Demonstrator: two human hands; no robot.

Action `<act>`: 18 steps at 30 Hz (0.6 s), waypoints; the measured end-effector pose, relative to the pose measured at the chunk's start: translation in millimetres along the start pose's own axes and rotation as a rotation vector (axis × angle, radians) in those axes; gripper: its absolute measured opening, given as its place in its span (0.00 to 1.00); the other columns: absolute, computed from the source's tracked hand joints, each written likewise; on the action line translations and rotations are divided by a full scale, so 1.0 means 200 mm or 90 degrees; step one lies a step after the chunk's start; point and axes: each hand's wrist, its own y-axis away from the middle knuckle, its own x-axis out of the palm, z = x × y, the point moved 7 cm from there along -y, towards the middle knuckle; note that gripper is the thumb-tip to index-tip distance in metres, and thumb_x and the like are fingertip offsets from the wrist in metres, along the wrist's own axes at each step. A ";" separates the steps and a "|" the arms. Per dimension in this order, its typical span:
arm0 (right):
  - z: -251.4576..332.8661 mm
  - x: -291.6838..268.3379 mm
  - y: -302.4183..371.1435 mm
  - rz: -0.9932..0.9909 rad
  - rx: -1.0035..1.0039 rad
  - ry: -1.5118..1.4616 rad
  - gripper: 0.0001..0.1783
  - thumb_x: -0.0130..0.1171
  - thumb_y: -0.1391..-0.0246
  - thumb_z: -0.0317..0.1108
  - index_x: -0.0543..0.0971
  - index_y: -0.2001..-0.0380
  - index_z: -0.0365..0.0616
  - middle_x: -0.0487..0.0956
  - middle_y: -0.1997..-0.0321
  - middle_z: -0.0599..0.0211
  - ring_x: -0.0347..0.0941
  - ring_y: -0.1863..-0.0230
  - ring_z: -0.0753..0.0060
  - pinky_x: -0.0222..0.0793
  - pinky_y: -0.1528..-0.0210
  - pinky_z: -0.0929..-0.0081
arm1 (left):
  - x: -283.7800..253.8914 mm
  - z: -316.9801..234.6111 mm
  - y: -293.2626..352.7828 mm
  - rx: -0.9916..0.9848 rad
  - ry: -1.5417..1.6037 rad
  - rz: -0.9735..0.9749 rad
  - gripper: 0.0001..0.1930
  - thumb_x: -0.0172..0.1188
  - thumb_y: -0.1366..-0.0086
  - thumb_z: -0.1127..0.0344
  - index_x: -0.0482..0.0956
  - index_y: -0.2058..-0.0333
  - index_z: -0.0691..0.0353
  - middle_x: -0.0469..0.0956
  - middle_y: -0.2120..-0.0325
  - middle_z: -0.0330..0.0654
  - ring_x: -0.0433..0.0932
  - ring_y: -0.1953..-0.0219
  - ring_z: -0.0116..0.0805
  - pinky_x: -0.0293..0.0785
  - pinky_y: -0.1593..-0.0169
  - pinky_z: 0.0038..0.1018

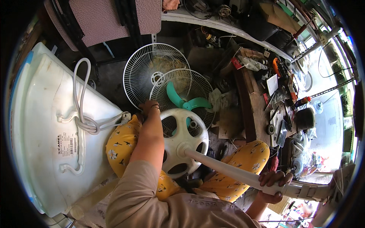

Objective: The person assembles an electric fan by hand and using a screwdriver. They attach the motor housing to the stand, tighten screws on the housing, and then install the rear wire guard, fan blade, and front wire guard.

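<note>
1. The left hand (149, 107) reaches down to the rim of the round white fan base (183, 141); its fingers curl out of sight behind the rim, so I cannot tell whether they pinch or merely rest there.
2. The right hand (274, 182) wraps its fingers tightly around the white fan pole (228, 170), near the pole's upper end.
3. The base lies tipped up between the person's knees (in yellow flowered trousers (121, 144)), the pole running toward the lower right.
4. Just beyond the base sit teal fan blades (186, 102) inside a white wire guard (190, 91); a second guard (150, 72) stands behind.
5. A white appliance (49, 125) with coiled cord (84, 114) lies to the left.
</note>
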 end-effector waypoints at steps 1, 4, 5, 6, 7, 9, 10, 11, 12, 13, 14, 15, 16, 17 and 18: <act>0.01 -0.01 0.03 -0.002 0.005 0.020 0.24 0.62 0.52 0.50 0.60 0.66 0.50 0.66 0.78 0.67 0.66 0.82 0.70 0.68 0.77 0.73 | -0.12 -0.05 0.14 -0.067 0.056 -0.011 0.19 0.53 0.35 0.53 0.70 0.47 0.48 0.64 0.46 0.40 0.76 0.53 0.39 0.77 0.54 0.43; 0.04 -0.01 0.02 -0.002 -0.021 -0.006 0.23 0.63 0.52 0.48 0.60 0.67 0.50 0.70 0.79 0.65 0.69 0.83 0.68 0.71 0.77 0.71 | -0.03 0.05 -0.10 -0.062 0.058 -0.022 0.20 0.53 0.35 0.56 0.67 0.45 0.49 0.55 0.42 0.44 0.74 0.51 0.48 0.76 0.50 0.46; 0.04 -0.03 0.03 -0.016 -0.027 -0.017 0.23 0.63 0.53 0.47 0.61 0.67 0.50 0.71 0.79 0.64 0.71 0.83 0.66 0.72 0.77 0.70 | -0.01 0.04 -0.12 -0.040 0.002 -0.013 0.21 0.53 0.35 0.56 0.66 0.44 0.49 0.55 0.41 0.46 0.73 0.50 0.49 0.76 0.50 0.47; 0.04 -0.05 0.04 -0.031 -0.021 -0.008 0.23 0.64 0.53 0.47 0.61 0.67 0.50 0.71 0.80 0.65 0.71 0.83 0.66 0.72 0.77 0.70 | 0.00 0.01 -0.13 -0.016 -0.050 -0.006 0.22 0.53 0.35 0.56 0.65 0.44 0.49 0.55 0.40 0.48 0.73 0.49 0.51 0.76 0.50 0.48; 0.03 -0.05 0.05 -0.034 -0.022 -0.004 0.23 0.63 0.53 0.47 0.61 0.67 0.50 0.72 0.80 0.64 0.71 0.83 0.66 0.72 0.77 0.69 | 0.01 -0.01 -0.15 0.006 -0.101 -0.001 0.22 0.53 0.35 0.55 0.63 0.43 0.50 0.54 0.39 0.49 0.73 0.48 0.52 0.76 0.50 0.49; 0.02 -0.05 0.05 -0.039 -0.031 0.006 0.23 0.63 0.52 0.47 0.61 0.67 0.50 0.72 0.80 0.64 0.71 0.83 0.66 0.72 0.77 0.69 | -0.07 0.00 -0.09 -0.063 0.030 -0.057 0.23 0.53 0.34 0.55 0.63 0.43 0.50 0.61 0.40 0.51 0.74 0.49 0.50 0.77 0.53 0.48; 0.02 -0.05 0.05 -0.022 -0.017 0.012 0.23 0.63 0.52 0.48 0.61 0.67 0.51 0.70 0.79 0.66 0.69 0.83 0.68 0.71 0.77 0.71 | -0.12 -0.02 -0.12 0.065 -0.070 -0.055 0.18 0.50 0.33 0.56 0.68 0.47 0.51 0.75 0.50 0.51 0.79 0.53 0.48 0.78 0.56 0.46; 0.03 -0.04 0.03 0.006 -0.008 0.007 0.24 0.62 0.52 0.50 0.60 0.66 0.51 0.68 0.79 0.67 0.68 0.83 0.70 0.70 0.77 0.72 | -0.21 0.02 -0.18 0.114 -0.055 -0.162 0.15 0.46 0.31 0.57 0.73 0.51 0.54 0.81 0.61 0.48 0.80 0.58 0.49 0.77 0.57 0.44; 0.02 -0.04 0.04 0.023 0.004 0.013 0.24 0.62 0.52 0.51 0.60 0.66 0.52 0.67 0.79 0.69 0.67 0.82 0.72 0.69 0.76 0.74 | -0.30 0.00 -0.18 0.138 -0.038 -0.202 0.15 0.45 0.30 0.57 0.73 0.52 0.54 0.81 0.61 0.48 0.81 0.58 0.49 0.77 0.58 0.44; 0.02 -0.04 0.03 0.014 -0.007 0.006 0.24 0.63 0.53 0.49 0.61 0.66 0.51 0.69 0.79 0.67 0.69 0.82 0.70 0.70 0.76 0.72 | -0.39 -0.04 -0.19 0.162 -0.021 -0.242 0.15 0.43 0.30 0.57 0.74 0.52 0.55 0.81 0.61 0.48 0.81 0.59 0.49 0.77 0.58 0.44; 0.02 -0.04 0.03 0.007 -0.013 -0.004 0.23 0.64 0.53 0.48 0.62 0.67 0.51 0.70 0.79 0.66 0.71 0.82 0.67 0.72 0.76 0.70 | -0.49 -0.09 -0.17 0.159 -0.036 -0.217 0.15 0.44 0.30 0.56 0.73 0.52 0.55 0.79 0.58 0.46 0.79 0.55 0.49 0.76 0.56 0.45; 0.01 -0.04 0.03 -0.003 -0.019 -0.018 0.22 0.65 0.53 0.46 0.62 0.67 0.50 0.72 0.79 0.64 0.73 0.83 0.64 0.73 0.76 0.67 | -0.57 -0.12 -0.16 0.156 -0.055 -0.195 0.16 0.45 0.31 0.55 0.73 0.51 0.55 0.77 0.55 0.45 0.76 0.52 0.48 0.74 0.53 0.46; 0.01 -0.04 0.03 0.001 -0.017 -0.030 0.22 0.65 0.53 0.46 0.63 0.67 0.50 0.72 0.79 0.64 0.73 0.83 0.64 0.74 0.76 0.67 | -0.60 -0.08 -0.19 0.151 -0.035 -0.248 0.16 0.46 0.31 0.55 0.72 0.51 0.54 0.74 0.53 0.43 0.73 0.50 0.48 0.72 0.51 0.47; 0.01 -0.03 0.03 0.003 -0.022 -0.035 0.22 0.66 0.54 0.45 0.63 0.67 0.50 0.73 0.80 0.64 0.73 0.83 0.64 0.74 0.76 0.67 | -0.64 -0.07 -0.18 0.154 -0.011 -0.299 0.16 0.47 0.32 0.55 0.72 0.51 0.54 0.70 0.51 0.42 0.70 0.48 0.47 0.70 0.49 0.48; 0.01 -0.03 0.03 0.004 -0.026 -0.039 0.23 0.66 0.54 0.45 0.63 0.67 0.50 0.73 0.80 0.63 0.74 0.83 0.64 0.74 0.76 0.67 | -0.67 -0.07 -0.18 0.123 -0.070 -0.337 0.16 0.49 0.33 0.54 0.71 0.51 0.53 0.64 0.48 0.41 0.65 0.46 0.46 0.66 0.46 0.49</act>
